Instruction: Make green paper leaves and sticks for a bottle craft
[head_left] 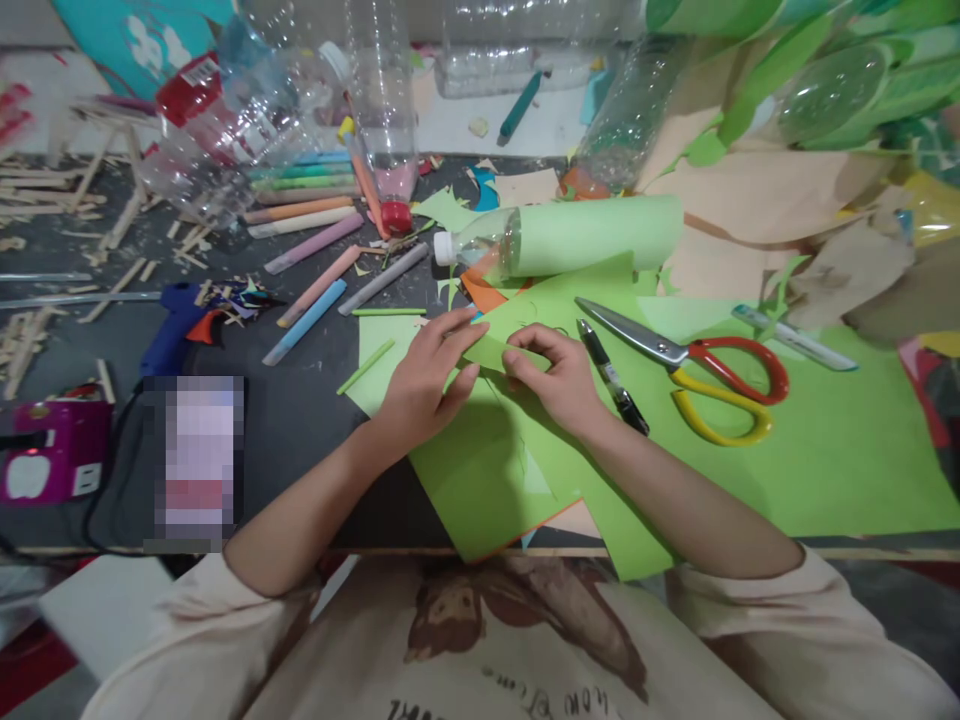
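Between my two hands is a small piece of green paper [491,352]. My left hand [427,375] pinches its left end between thumb and fingers. At the other end my right hand [551,372] grips it, fingers curled. Larger green paper sheets [480,480] lie beneath both hands. A black pen [611,375] rests just right of my right hand. Farther right are scissors [679,360] with one red and one yellow handle loop. Two thin rolled green paper sticks [366,366] lie left of my left hand. Beyond the hands, a plastic bottle wrapped in pale green paper [600,235] lies on its side.
Rolled paper sticks [311,310] in several colours lie at the left, near a blue glue gun [172,325]. A blurred phone [199,455] and a magenta box [56,450] sit at front left. Clear plastic bottles [382,110] crowd the back. A utility knife [795,338] lies right.
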